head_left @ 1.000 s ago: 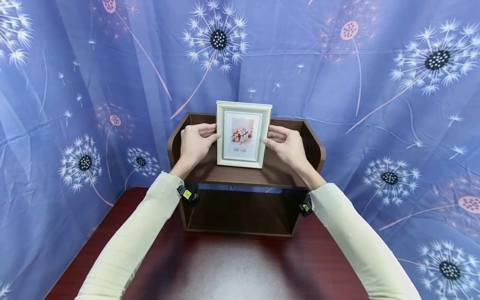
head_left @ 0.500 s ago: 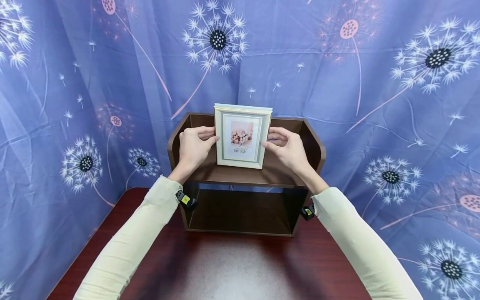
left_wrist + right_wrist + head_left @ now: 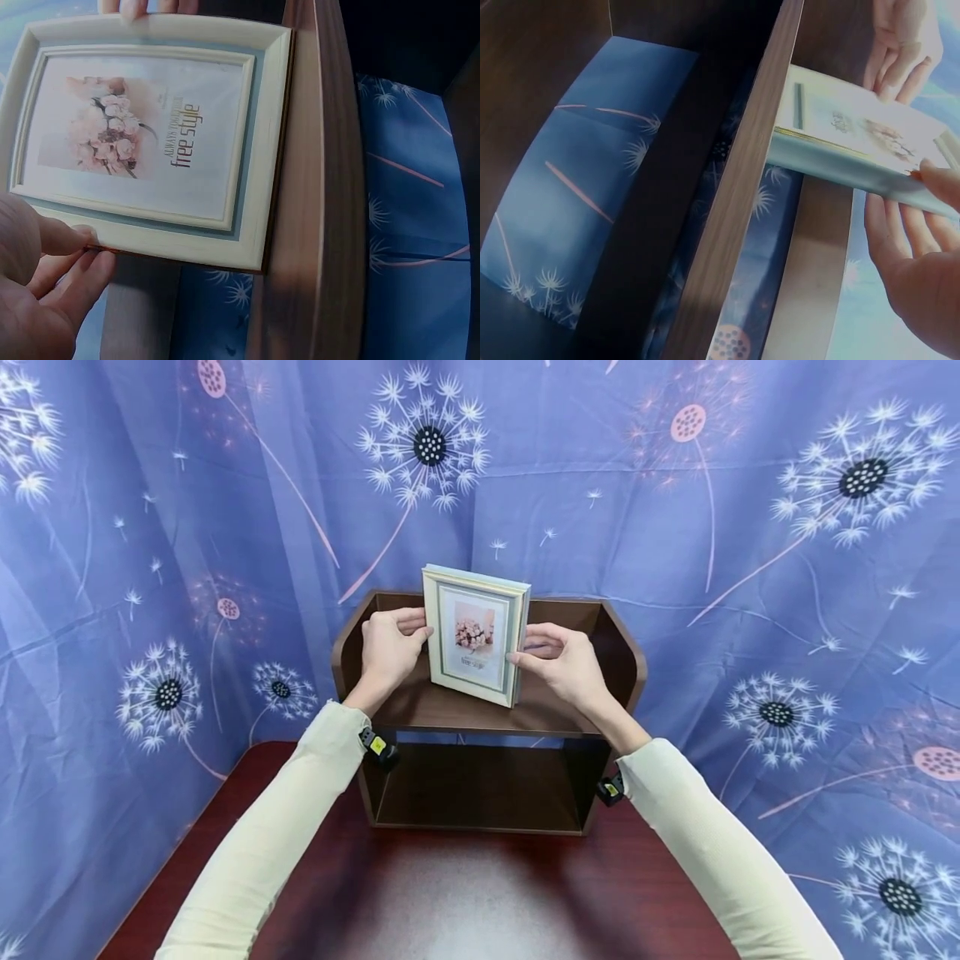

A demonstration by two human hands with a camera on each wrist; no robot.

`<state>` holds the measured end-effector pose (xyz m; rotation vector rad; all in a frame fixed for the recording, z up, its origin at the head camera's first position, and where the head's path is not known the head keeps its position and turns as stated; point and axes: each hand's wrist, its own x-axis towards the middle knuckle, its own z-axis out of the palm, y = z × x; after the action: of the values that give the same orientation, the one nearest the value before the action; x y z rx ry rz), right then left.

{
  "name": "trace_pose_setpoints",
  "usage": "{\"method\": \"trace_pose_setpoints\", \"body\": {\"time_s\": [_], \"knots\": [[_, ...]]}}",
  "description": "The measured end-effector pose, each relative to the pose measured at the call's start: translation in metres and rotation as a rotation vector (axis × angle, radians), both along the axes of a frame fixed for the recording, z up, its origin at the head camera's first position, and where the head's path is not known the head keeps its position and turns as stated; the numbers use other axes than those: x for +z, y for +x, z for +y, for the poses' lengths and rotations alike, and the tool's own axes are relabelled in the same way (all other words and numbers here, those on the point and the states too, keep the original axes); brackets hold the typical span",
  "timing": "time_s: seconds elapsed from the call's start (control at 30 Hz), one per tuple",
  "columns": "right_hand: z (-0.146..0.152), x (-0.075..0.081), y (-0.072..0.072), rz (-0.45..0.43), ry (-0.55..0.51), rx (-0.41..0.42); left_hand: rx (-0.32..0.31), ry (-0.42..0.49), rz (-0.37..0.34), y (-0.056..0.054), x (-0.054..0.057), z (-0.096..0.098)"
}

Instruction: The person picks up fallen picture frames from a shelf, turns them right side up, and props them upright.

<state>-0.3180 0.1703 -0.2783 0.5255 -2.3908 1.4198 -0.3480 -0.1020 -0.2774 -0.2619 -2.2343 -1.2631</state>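
A cream picture frame point(image 3: 474, 635) with a grey-blue inner border and a print of pink flowers stands upright on the upper shelf point(image 3: 427, 708) of a small brown rack. It is turned at an angle, its right side nearer the shelf's front. My left hand point(image 3: 392, 647) pinches its left edge, thumb on the front and fingers behind. At the opposite edge my right hand point(image 3: 564, 664) holds it the same way. In the left wrist view the picture frame point(image 3: 150, 142) shows its "free style" lettering. The right wrist view shows the frame's thick side point(image 3: 855, 172) against the fingers.
The rack has a lower compartment point(image 3: 480, 785) and raised side panels point(image 3: 626, 652). It stands on a dark red table point(image 3: 480, 893). Blue curtains point(image 3: 585, 527) with dandelion prints hang behind and on both sides.
The picture frame has turned from facing nearly straight forward to an angle, its right edge coming nearer and leftward. My right hand has moved slightly left with it; the left stays nearly in place.
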Motion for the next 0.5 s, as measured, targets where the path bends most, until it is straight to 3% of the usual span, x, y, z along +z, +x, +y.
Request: {"method": "trace_pose_setpoints", "body": {"time_s": [0.23, 0.5], "knots": [[-0.007, 0.001, 0.005, -0.044, 0.014, 0.049, -0.01, -0.002, 0.005, -0.013, -0.002, 0.003], [-0.024, -0.003, 0.008, -0.029, 0.021, 0.108, -0.03, 0.008, -0.019, -0.022, -0.004, 0.009]]}}
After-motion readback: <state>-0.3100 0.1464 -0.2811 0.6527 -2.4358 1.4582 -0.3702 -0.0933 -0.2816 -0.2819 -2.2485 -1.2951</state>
